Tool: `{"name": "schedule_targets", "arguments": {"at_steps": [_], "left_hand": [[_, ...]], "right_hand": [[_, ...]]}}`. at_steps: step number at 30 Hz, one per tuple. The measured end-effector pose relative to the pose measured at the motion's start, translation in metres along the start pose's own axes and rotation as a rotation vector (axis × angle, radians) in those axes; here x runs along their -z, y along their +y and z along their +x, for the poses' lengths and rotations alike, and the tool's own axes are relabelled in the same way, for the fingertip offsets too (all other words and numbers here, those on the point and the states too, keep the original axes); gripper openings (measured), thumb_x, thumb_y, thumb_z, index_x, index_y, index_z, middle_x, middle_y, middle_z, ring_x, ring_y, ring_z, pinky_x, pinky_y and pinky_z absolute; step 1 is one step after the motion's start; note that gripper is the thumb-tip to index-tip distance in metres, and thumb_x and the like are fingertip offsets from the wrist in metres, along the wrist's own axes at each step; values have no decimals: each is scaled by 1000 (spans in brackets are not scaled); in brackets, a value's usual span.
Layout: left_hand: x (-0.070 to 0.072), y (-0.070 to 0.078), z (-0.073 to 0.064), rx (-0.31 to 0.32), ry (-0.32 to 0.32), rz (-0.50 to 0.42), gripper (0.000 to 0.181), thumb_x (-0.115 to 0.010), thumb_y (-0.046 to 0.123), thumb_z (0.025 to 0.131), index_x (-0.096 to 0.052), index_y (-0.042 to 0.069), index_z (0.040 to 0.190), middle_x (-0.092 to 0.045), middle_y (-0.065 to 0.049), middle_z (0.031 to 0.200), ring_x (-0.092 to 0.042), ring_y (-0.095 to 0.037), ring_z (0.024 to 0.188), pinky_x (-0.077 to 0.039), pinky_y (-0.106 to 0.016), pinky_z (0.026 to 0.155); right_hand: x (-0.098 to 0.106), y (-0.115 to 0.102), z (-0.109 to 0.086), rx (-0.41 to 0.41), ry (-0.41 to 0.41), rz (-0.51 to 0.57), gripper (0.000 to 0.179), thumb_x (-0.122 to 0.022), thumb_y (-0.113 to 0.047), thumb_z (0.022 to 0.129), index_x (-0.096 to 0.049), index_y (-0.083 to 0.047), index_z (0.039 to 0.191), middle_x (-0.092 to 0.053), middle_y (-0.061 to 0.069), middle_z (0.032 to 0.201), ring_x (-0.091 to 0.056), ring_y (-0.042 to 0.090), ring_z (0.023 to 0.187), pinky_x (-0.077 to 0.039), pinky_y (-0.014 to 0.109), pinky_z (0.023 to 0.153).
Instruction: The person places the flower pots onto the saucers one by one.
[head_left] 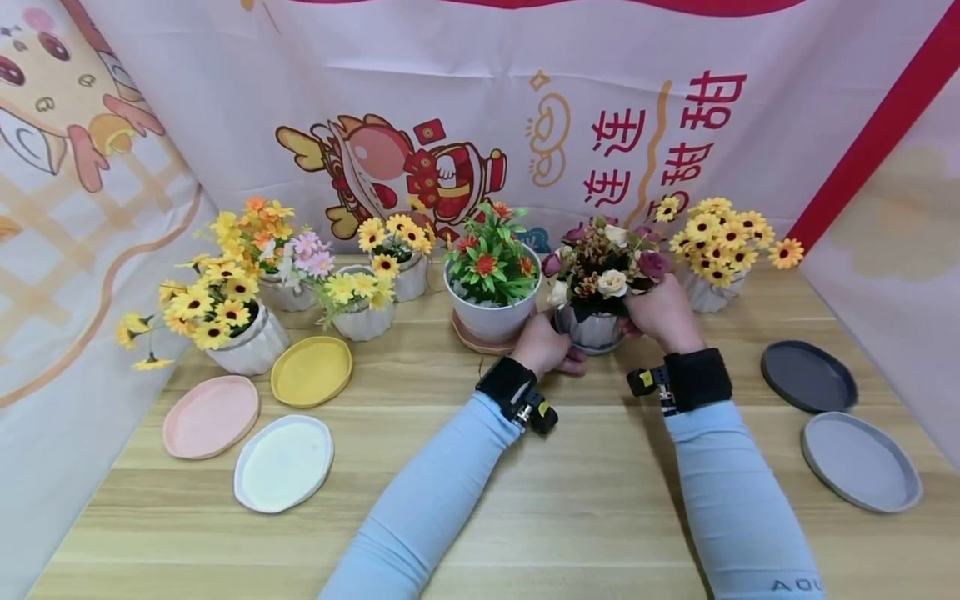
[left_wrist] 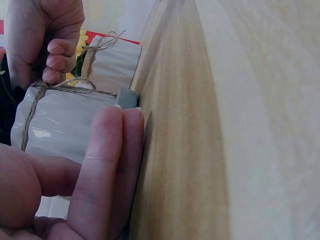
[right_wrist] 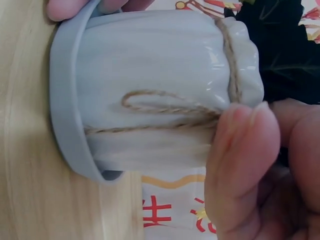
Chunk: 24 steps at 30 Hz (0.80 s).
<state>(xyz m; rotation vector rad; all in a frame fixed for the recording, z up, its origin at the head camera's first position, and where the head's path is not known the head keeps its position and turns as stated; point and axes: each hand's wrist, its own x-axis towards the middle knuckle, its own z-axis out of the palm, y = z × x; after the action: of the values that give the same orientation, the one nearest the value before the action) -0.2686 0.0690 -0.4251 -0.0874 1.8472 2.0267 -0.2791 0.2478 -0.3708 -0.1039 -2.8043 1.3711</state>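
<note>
A glossy pale ceramic flower pot (right_wrist: pixel 150 65) with a twine bow holds purple and cream flowers (head_left: pixel 611 275). It stands on a grey saucer (right_wrist: pixel 65 100) in the back middle of the table. At the pot's upper edge, my right hand (head_left: pixel 663 312) pinches the rim, beneath the dark leaves. My left hand (head_left: pixel 546 343) is low at the saucer's left side, its fingers and thumb at the saucer's edge, as the left wrist view shows. Directly left stands a white pot (head_left: pixel 491 317) with red flowers on a pinkish saucer (head_left: pixel 468 337).
Yellow-flowered pots (head_left: pixel 251 342) and other flower pots cluster at the left. Another yellow-flowered pot (head_left: pixel 708 292) stands back right. Yellow (head_left: pixel 311 371), pink (head_left: pixel 212 417) and white saucers (head_left: pixel 283 462) lie left; dark (head_left: pixel 810 375) and light grey saucers (head_left: pixel 862 462) lie right. A printed cloth (head_left: pixel 465 50) hangs behind.
</note>
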Motion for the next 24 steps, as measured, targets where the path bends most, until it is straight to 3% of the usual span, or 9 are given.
{"name": "schedule_targets", "arguments": {"at_steps": [8,16,24], "left_hand": [[0,-1,2,5,0,0,51,-42,-18,91,-50,4,136,-64,-25,85,-64,-27,56,-61,-41,57],[-1,0,1,7,-7,6,61,-43,-17,91,-42,9,146,-63,-22,82,-65,-28,58,-61,-41,57],[0,0,1,12,-21,23,57,-43,-15,94,-40,7,147,-62,-22,79,-64,-27,57,-61,-40,57]], "right_hand": [[1,5,3,-61,-72,173,38,-49,-20,101,-52,6,129,-62,13,63,-65,23,51,-60,51,60],[6,6,1,-69,-123,202,34,-48,-11,99,-49,8,128,-61,13,65,-65,22,52,-60,51,63],[10,7,0,-104,-152,223,35,-50,-11,99,-49,10,127,-62,12,65,-65,20,53,-61,47,63]]}}
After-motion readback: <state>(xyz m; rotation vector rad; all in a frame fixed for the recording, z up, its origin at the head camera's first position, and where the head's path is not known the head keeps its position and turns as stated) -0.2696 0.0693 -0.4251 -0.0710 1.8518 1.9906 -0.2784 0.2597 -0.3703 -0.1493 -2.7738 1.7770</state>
